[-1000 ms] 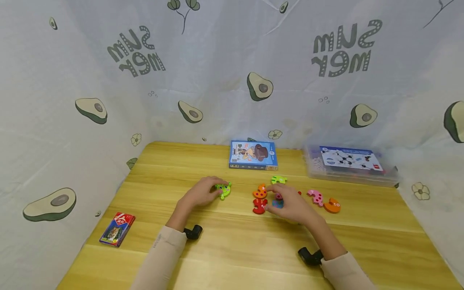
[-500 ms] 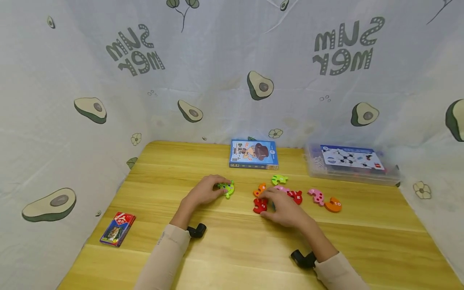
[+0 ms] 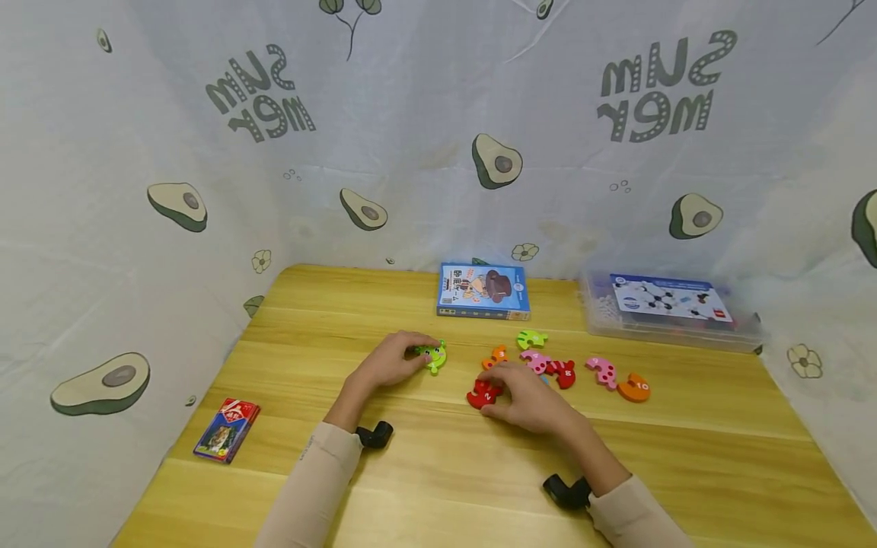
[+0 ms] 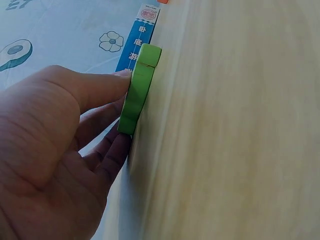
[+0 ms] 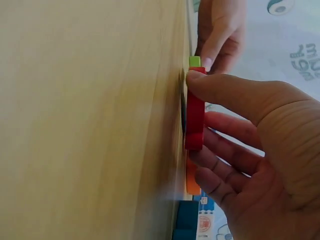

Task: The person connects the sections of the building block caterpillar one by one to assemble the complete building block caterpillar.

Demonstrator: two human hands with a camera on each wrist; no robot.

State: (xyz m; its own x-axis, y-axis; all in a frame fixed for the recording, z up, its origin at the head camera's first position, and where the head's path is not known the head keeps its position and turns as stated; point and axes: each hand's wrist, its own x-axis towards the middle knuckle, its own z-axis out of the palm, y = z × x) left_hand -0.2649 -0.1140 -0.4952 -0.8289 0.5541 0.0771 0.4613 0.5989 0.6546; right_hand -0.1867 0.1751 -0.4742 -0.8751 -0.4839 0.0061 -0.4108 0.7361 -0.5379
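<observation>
My left hand pinches a green smiling-face puzzle piece with small knobs; the left wrist view shows its thick green edge between thumb and fingers. A red puzzle piece marked 2 is pinched between the thumb and fingers of my right hand. In the right wrist view this red piece stands slightly off the table surface. Just behind that hand lie an orange piece marked 3, a pink piece and a red striped piece. A blue piece is mostly hidden by the right hand in the head view.
Further pieces lie around: green striped, pink dotted and orange marked 10. At the back are a blue game box and a clear plastic case. A small card box lies at the left.
My right hand has moved left, taken hold of the red piece marked 2 and drawn it slightly left, away from the orange one. My left hand has shifted slightly right with the green face piece.
</observation>
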